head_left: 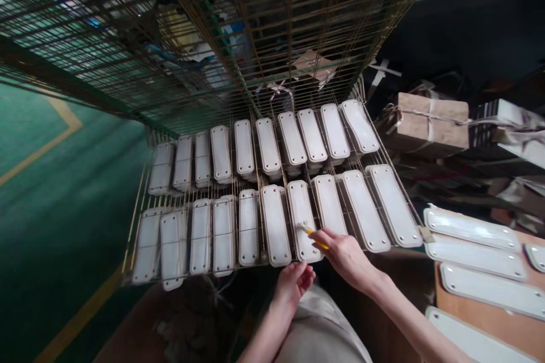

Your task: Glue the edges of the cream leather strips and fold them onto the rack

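Two rows of long white pieces with rounded ends and small metal dots lie on a wire rack (pixel 264 245). My right hand (pixel 340 252) is closed round a small brush with a yellow handle (pixel 317 239). The brush's pale tip rests on or just over a white piece (pixel 300 204) in the front row. At the near end of that same piece is my left hand (pixel 295 282), its fingers curled at the rack's front edge. Whether those fingers pinch the piece or anything else is hidden.
Stacked wire shelves (pixel 264 28) rise behind the rack. On the right, an orange-brown table (pixel 481 320) carries more white pieces (pixel 472 228). Tied bundles with brown paper (pixel 443 116) lie beyond it. Green floor with yellow lines (pixel 68 159) is on the left.
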`<state>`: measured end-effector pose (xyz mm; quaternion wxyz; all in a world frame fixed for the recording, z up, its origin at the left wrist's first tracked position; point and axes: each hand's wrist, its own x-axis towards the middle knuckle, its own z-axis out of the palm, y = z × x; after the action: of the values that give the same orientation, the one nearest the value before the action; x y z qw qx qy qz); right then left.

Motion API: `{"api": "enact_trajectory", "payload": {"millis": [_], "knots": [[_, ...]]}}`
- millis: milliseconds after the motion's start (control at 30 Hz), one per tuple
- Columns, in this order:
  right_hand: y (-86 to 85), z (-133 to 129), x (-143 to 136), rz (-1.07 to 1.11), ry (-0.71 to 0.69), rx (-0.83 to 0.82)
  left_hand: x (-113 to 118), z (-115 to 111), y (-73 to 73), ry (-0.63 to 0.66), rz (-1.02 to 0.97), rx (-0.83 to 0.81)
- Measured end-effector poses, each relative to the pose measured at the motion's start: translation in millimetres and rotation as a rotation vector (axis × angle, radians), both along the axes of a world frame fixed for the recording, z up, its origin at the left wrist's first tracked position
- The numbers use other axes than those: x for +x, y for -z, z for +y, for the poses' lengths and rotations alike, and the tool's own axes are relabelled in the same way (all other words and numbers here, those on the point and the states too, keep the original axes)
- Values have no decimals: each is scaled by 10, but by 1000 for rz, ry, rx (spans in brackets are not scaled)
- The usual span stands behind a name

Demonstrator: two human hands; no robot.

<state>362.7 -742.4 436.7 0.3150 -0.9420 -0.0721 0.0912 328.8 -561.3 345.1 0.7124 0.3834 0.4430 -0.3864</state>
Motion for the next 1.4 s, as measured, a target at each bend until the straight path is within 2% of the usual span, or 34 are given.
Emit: {"api": "enact_trajectory", "payload": {"millis": [100, 167, 233, 300, 367, 500, 567, 633, 767, 867, 967, 1067, 1167, 1300, 1400], "knots": [[-27, -55, 292, -62, 52, -9, 0, 0, -6, 21, -18, 26], [25, -63, 519, -107, 34, -84, 4, -4, -9, 25, -25, 34], [96, -31, 614, -104, 10, -163, 8, -9, -7, 24, -27, 39], [140, 35, 502, -71, -17, -179, 13, -15, -4, 20, -23, 45], [127, 110, 218, -27, -57, -126, 16, -20, -3, 14, -25, 46], [-32, 161, -328, 96, -65, 44, 21, -26, -19, 16, -46, 35], [-94, 118, -346, 107, -6, 91, 21, -25, -26, 31, -57, 34], [-94, 59, -195, 51, 51, 84, 20, -21, -26, 48, -68, 37], [54, 29, 84, -56, 63, -50, 14, -9, -10, 49, -59, 55], [115, 135, -126, -10, 2, -91, 13, 2, -1, 31, -54, 46], [27, 246, -527, 94, -8, -22, 15, 5, 3, 27, -66, 16], [-141, 215, -712, 177, 102, 157, 16, 1, 5, 34, -79, 11], [-242, 36, -614, 160, 267, 306, 7, 13, 1, 57, -89, 48], [-215, -163, -539, 25, 446, 372, -37, 52, -4, 157, -52, 52], [-169, -151, -772, -47, 595, 496, -93, 20, -9, 316, -3, 2]]}}
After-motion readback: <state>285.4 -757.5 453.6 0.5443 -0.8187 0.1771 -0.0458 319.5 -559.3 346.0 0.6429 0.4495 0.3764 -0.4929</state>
